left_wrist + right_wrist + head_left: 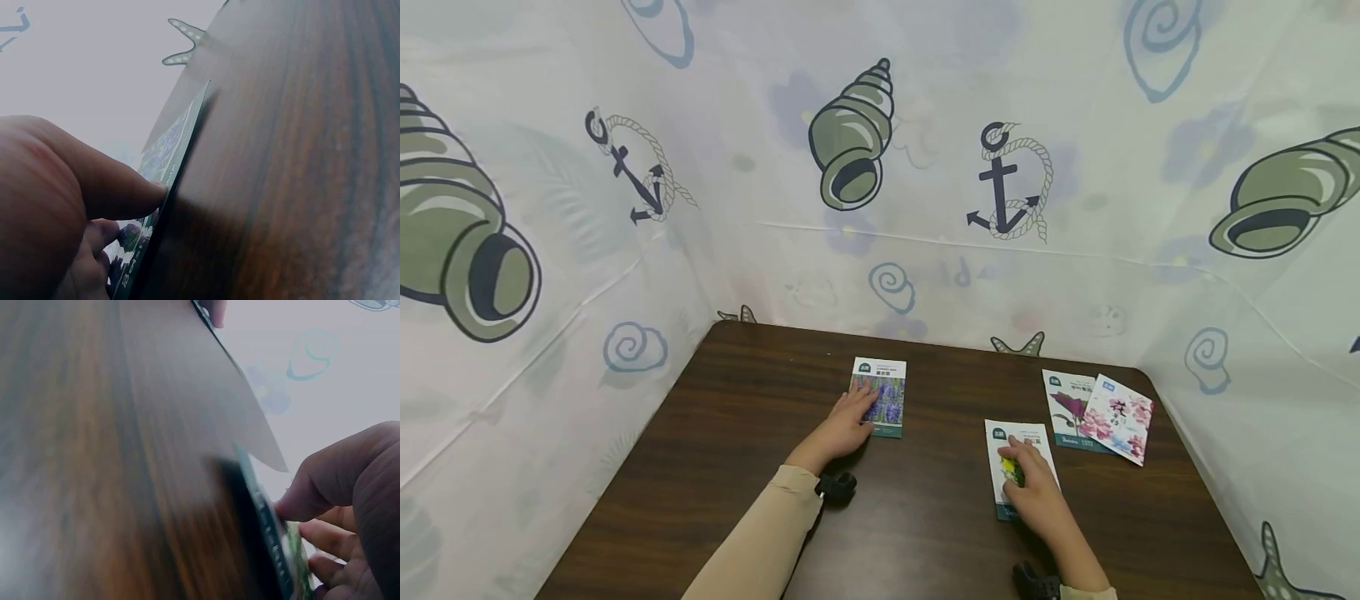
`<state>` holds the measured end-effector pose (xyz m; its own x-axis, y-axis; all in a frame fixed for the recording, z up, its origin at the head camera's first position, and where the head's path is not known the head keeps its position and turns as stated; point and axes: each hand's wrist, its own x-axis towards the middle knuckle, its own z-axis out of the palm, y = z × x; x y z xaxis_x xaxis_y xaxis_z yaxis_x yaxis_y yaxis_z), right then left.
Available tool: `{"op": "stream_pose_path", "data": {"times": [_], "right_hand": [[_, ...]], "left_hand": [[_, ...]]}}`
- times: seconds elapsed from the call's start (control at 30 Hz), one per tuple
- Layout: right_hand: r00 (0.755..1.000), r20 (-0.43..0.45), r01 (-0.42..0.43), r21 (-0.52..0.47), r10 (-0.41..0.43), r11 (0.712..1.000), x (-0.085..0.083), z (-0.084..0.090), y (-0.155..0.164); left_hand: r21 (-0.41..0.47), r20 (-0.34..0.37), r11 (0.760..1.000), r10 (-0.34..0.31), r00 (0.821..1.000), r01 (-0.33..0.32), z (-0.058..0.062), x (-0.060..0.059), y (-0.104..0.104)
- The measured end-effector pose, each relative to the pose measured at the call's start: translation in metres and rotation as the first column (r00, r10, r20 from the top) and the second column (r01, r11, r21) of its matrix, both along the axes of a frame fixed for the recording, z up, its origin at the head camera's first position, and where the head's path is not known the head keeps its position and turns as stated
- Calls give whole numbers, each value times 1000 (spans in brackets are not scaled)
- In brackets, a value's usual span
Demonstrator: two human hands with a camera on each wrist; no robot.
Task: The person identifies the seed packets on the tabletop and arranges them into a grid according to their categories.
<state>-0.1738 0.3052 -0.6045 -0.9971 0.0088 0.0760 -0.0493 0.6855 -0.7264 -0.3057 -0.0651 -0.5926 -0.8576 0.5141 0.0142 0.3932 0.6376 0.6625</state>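
Flat on the brown table is a seed packet (889,412) with purple lavender-like flowers and a green lower band. My left hand (847,417) rests on its left side, fingers stretched over the picture, thumb (134,187) pressing near its lower edge in the left wrist view. To the right, a white seed packet (998,479) with a yellow flower is under my right hand (1033,487). The right thumb and spread fingers touch its printed face. In the right wrist view the packet's near edge (265,525) shows above a dark shadow, and my palm hides part of the packet.
At the right back lie two more packets, partly overlapping: one with a dark pink flower (1067,408) under a pink-blossom packet (1120,421). The table (940,542) meets a patterned cloth wall (940,283) behind and at both sides. Black cameras (837,489) sit on the wrists.
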Motion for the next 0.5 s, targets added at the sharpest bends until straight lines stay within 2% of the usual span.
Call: {"op": "stream_pose_path", "data": {"times": [0.23,0.5], "right_hand": [[999,-48,12,-4,-12,1000,-17,1,-14],[997,-74,7,24,-5,1000,-33,1,-30]], "left_hand": [[36,-7,999,0,1000,0,-3,-1,-1],[-38,-33,999,12,999,-13,1,0,0]]}}
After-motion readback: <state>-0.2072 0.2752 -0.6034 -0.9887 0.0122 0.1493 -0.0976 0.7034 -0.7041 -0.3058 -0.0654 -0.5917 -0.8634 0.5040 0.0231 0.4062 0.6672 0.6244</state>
